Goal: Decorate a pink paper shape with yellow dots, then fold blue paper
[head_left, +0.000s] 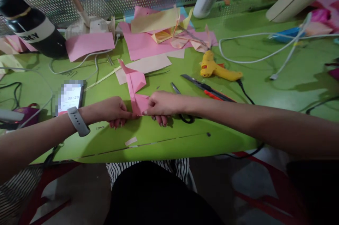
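**Folded Pink Paper: Grip Status and Fault Risks**

The folded pink paper [137, 82] lies on the green table [190, 144] directly in front of me, its lower end between my 2 grips. My right grip [162, 105] is pinched on the lower right corner. My left grip [116, 111] is curled, with its fingertips at the lower left edge; whether it pinches or only presses, I cannot tell.

Possible faults and causes:

1. Tear or stray crease. Cause: uneven pull between the 2 grips on thin paper.
2. Skewed fold. Cause: the upper part extends beyond both grips and could swing if the lower edge slips.
3. Cut or snag. Cause: my right forearm [217, 110] crosses above the scissors [187, 119], and the black-and-red tool [212, 93] lies just beyond it; a sideways sweep could strike either.
4. Dragged glue gun. Cause: the black cord [245, 92] of the yellow glue gun [222, 72] runs toward that forearm and could catch.
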